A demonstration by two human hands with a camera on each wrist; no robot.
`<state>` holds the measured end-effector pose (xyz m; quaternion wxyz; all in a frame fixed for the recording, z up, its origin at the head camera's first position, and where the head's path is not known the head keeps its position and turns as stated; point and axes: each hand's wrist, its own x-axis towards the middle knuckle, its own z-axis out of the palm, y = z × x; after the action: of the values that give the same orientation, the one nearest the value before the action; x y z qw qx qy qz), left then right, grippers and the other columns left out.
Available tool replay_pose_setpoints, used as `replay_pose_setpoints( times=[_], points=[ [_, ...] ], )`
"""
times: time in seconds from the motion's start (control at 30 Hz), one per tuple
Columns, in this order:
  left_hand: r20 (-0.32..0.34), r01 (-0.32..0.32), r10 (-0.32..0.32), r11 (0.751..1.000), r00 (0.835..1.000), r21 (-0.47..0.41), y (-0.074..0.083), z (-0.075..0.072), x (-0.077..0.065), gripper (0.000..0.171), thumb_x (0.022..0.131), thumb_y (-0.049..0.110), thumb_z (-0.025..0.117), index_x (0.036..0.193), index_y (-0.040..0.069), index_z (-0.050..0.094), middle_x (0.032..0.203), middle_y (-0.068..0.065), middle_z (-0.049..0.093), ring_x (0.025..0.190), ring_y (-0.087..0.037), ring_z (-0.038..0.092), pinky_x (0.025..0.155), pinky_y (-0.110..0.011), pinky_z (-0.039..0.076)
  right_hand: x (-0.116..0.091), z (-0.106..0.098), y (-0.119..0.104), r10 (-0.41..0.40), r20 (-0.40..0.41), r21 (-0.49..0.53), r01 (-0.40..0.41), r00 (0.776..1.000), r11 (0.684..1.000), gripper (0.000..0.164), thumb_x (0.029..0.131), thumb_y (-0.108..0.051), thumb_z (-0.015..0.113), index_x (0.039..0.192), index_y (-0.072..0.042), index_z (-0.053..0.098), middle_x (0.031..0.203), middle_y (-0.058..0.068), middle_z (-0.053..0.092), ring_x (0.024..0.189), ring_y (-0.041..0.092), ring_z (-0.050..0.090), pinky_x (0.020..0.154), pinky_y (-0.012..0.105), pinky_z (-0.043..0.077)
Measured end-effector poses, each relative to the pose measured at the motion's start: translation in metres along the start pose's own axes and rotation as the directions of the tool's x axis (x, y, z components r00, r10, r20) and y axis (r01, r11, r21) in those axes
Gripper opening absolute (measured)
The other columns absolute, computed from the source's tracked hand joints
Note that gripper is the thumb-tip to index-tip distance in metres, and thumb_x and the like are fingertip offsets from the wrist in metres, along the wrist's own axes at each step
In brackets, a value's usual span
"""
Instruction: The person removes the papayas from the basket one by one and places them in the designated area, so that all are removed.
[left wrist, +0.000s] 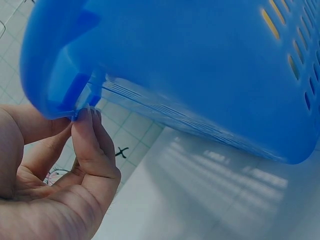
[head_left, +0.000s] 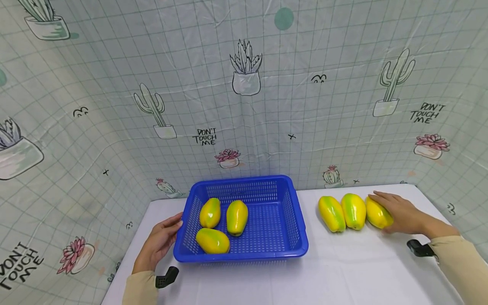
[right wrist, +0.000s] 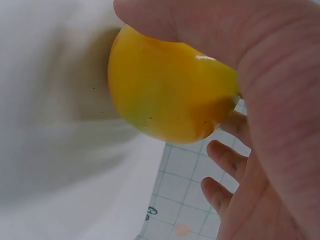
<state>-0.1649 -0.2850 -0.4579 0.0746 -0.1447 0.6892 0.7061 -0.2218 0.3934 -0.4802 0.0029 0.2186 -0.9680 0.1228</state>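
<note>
My left hand (head_left: 162, 239) pinches the rim of a blue plastic basket (head_left: 263, 256) at its left side; the left wrist view has the thumb and fingertips meeting at the rim's lower edge (left wrist: 55, 107). Inside the basket's left half lie three yellow-green papayas, one at the back left (head_left: 210, 213), one beside it (head_left: 237, 217) and one in front (head_left: 212, 241). My right hand (head_left: 406, 214) holds the rightmost papaya (head_left: 377, 213) of a row of three on the table. In the right wrist view, the thumb lies across this papaya (right wrist: 165, 90), with other fingers spread beyond it.
The other two papayas of the row, one on the left (head_left: 331, 214) and one in the middle (head_left: 353, 212), stand close together right of the basket. A white cloth covers the table (head_left: 335, 271). Behind and at both sides hangs a grid-patterned curtain (head_left: 274, 114) with printed cacti.
</note>
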Motion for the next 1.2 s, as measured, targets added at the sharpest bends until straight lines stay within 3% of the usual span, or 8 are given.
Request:
replay_pose_setpoints(
  times=[0.43, 0.7, 0.9, 1.2],
  points=[
    [-0.005, 0.001, -0.001, 1.0, 1.0, 0.002, 0.001, 0.001, 0.0, 0.055, 0.109, 0.007, 0.057, 0.16, -0.003, 0.039, 0.114, 0.007, 0.069, 0.094, -0.009, 0.065, 0.086, -0.017, 0.057, 0.007, -0.017, -0.003, -0.017, 0.003, -0.019, 0.017, 1.0, 1.0, 0.099, 0.066, -0.018, 0.099, 0.146, 0.011, 0.049, 0.149, 0.04, 0.042, 0.129, 0.064, 0.042, 0.101, 0.082, 0.035],
    [-0.012, 0.004, -0.004, 1.0, 1.0, 0.011, 0.001, 0.0, 0.001, 0.055, 0.109, 0.007, 0.057, 0.16, -0.002, 0.039, 0.117, 0.006, 0.069, 0.096, -0.008, 0.065, 0.086, -0.017, 0.057, 0.015, -0.037, -0.015, -0.094, -0.078, -0.039, 0.091, 0.993, 0.995, 0.098, 0.069, -0.02, 0.099, 0.147, 0.008, 0.047, 0.149, 0.037, 0.043, 0.129, 0.062, 0.041, 0.099, 0.081, 0.036],
    [-0.007, 0.002, -0.002, 1.0, 1.0, 0.006, 0.001, -0.001, 0.001, 0.055, 0.109, 0.007, 0.057, 0.16, -0.003, 0.039, 0.117, 0.006, 0.069, 0.095, -0.009, 0.066, 0.086, -0.018, 0.057, 0.026, -0.051, -0.039, -0.176, -0.134, -0.052, 0.17, 0.975, 0.984, 0.097, 0.072, -0.023, 0.098, 0.149, 0.005, 0.047, 0.151, 0.032, 0.044, 0.131, 0.059, 0.042, 0.1, 0.081, 0.035],
    [0.005, -0.006, 0.006, 1.0, 1.0, 0.002, 0.001, 0.0, 0.0, 0.055, 0.109, 0.007, 0.057, 0.16, -0.004, 0.039, 0.119, 0.005, 0.069, 0.096, -0.009, 0.067, 0.087, -0.018, 0.058, 0.048, -0.07, -0.093, -0.303, -0.17, -0.083, 0.293, 0.938, 0.953, 0.088, 0.078, -0.02, 0.095, 0.151, 0.0, 0.05, 0.153, 0.025, 0.048, 0.135, 0.051, 0.046, 0.104, 0.079, 0.036]
  ],
)
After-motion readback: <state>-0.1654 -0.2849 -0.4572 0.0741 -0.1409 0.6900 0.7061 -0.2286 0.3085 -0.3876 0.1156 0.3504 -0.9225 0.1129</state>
